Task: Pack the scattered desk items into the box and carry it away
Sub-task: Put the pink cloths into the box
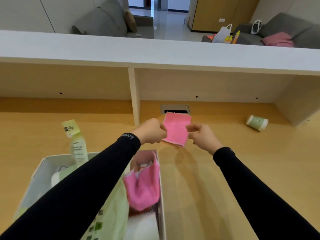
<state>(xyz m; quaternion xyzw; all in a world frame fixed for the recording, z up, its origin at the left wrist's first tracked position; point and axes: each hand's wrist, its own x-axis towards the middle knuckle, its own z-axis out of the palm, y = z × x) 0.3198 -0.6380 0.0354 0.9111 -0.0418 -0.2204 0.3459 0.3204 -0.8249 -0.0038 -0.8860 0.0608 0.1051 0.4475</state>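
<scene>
sitting at the near edge of the wooden tabletop (225,170), the white cardboard box (39,172) already looks crammed, so the flat pink square cloth (175,129) could slide off its heap. left hand (149,131) and right hand (201,136), sleeves outstretched, each pinch a side of it mid-table.

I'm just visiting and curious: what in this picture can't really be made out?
- Head view: the box contents at its left and middle, hidden by the left sleeve.
- Print on the green bottle and its tag: blurred.
- Label on the small roll lying on the desk: too small.
- Whether the left hand and right hand pinch the pink cloth: fingertips unclear.
</scene>
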